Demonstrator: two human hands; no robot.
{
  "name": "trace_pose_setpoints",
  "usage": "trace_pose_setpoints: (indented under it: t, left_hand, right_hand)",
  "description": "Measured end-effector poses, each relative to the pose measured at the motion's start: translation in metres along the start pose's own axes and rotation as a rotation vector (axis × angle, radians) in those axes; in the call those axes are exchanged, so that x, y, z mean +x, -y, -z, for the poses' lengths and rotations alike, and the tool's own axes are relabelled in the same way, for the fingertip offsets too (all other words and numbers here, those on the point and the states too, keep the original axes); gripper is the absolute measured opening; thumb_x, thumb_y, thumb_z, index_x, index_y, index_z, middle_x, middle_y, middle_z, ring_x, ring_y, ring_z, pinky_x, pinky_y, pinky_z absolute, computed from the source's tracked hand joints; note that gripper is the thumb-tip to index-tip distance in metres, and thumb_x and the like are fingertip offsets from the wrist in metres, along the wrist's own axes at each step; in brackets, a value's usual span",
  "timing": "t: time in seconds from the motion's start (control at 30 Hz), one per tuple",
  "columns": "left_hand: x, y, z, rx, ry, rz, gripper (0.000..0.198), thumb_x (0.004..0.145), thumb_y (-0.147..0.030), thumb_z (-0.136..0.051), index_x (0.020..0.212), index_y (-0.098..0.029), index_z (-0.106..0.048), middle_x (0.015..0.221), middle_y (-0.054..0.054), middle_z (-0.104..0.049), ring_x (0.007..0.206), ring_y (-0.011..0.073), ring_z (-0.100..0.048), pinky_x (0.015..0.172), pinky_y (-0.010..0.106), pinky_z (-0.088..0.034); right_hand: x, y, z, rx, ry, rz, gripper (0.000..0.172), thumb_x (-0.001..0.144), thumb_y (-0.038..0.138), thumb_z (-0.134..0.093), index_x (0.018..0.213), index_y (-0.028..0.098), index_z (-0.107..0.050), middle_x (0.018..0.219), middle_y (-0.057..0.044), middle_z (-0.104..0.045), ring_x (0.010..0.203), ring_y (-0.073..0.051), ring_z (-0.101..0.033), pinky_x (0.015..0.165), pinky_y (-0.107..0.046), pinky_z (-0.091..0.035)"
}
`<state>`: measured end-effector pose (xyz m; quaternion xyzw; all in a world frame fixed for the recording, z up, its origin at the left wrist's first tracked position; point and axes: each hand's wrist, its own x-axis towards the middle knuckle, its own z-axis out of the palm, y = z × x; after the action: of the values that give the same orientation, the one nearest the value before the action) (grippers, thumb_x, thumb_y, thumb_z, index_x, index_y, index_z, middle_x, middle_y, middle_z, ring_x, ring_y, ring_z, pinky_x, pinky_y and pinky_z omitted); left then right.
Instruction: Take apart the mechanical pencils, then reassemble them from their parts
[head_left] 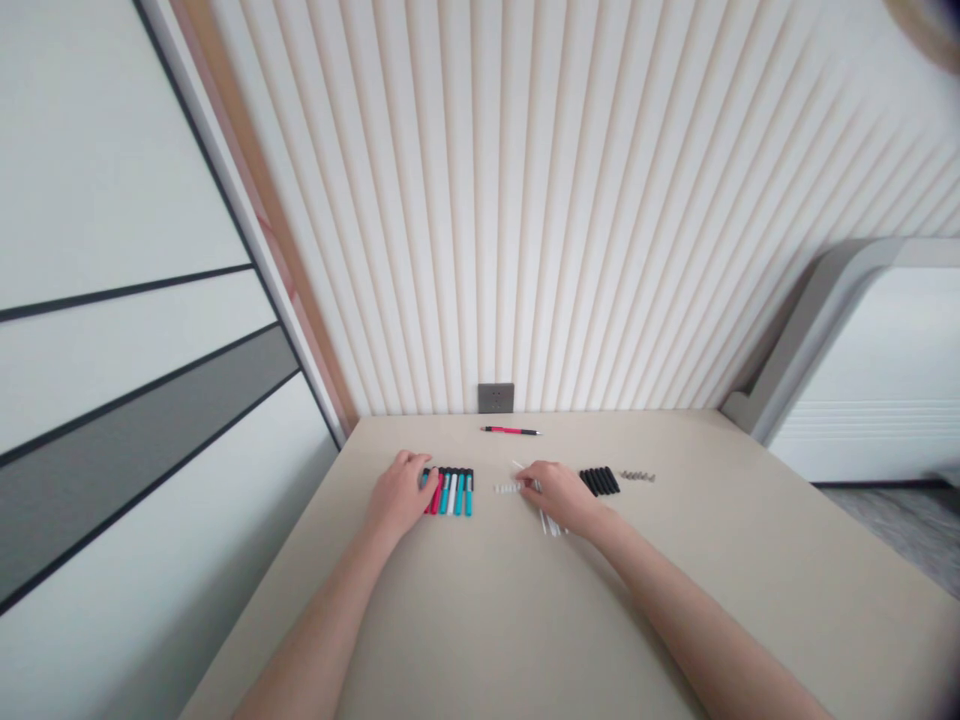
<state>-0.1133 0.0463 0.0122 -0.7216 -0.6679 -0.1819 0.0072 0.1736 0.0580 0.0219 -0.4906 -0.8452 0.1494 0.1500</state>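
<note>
My left hand (403, 490) lies at the left end of a row of pen barrels (455, 495), which are red, teal and white with black upper ends. Its thumb rests on the leftmost barrels, apart from the curved fingers, and partly covers them. My right hand (559, 492) is closed in a pinch, with a thin white stick (518, 465) poking out past the fingertips. Small whitish pieces (506, 489) lie in a line just left of those fingers. More thin white sticks (553, 525) are on the table below the right hand, partly hidden by it.
Several black tubular grips (600, 481) lie side by side right of my right hand, with small metallic springs (637, 477) beyond them. A red and black pen (511, 431) lies near the table's (465, 610) back edge. A dark wall socket (496, 398) sits behind it.
</note>
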Motion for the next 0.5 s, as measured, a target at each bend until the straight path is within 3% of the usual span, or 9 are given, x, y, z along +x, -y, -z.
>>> trace_pose_setpoints:
  t: [0.23, 0.37, 0.5]
  left_hand:
    - [-0.001, -0.012, 0.006, -0.071, -0.103, -0.053, 0.027, 0.094, -0.029, -0.043, 0.107, -0.018, -0.064, 0.105, 0.009, -0.061, 0.096, 0.0223, -0.062, 0.090, 0.033, -0.047]
    - [-0.013, -0.042, 0.010, -0.211, -0.097, -0.151, 0.024, 0.095, -0.027, -0.042, 0.102, -0.021, -0.064, 0.100, 0.007, -0.064, 0.096, 0.0212, -0.062, 0.089, 0.032, -0.047]
    - [-0.033, -0.080, 0.006, -0.377, -0.034, -0.267, 0.022, 0.094, -0.024, -0.044, 0.101, -0.022, -0.065, 0.096, 0.007, -0.066, 0.094, 0.0212, -0.061, 0.086, 0.034, -0.047]
  right_hand:
    - [-0.011, 0.000, 0.010, 0.074, -0.083, -0.020, 0.030, 0.090, 0.018, -0.047, 0.111, 0.019, -0.069, 0.109, -0.009, -0.070, 0.099, -0.020, -0.064, 0.089, -0.030, -0.045]
    - [-0.034, -0.003, 0.010, 0.235, -0.158, 0.059, 0.038, 0.091, 0.012, -0.038, 0.117, 0.021, -0.064, 0.099, -0.007, -0.069, 0.091, -0.018, -0.064, 0.084, -0.029, -0.046]
    - [-0.050, 0.003, -0.008, 0.443, -0.233, 0.106, 0.043, 0.095, 0.015, -0.033, 0.135, 0.022, -0.046, 0.091, -0.004, -0.064, 0.081, -0.015, -0.060, 0.080, -0.029, -0.047]
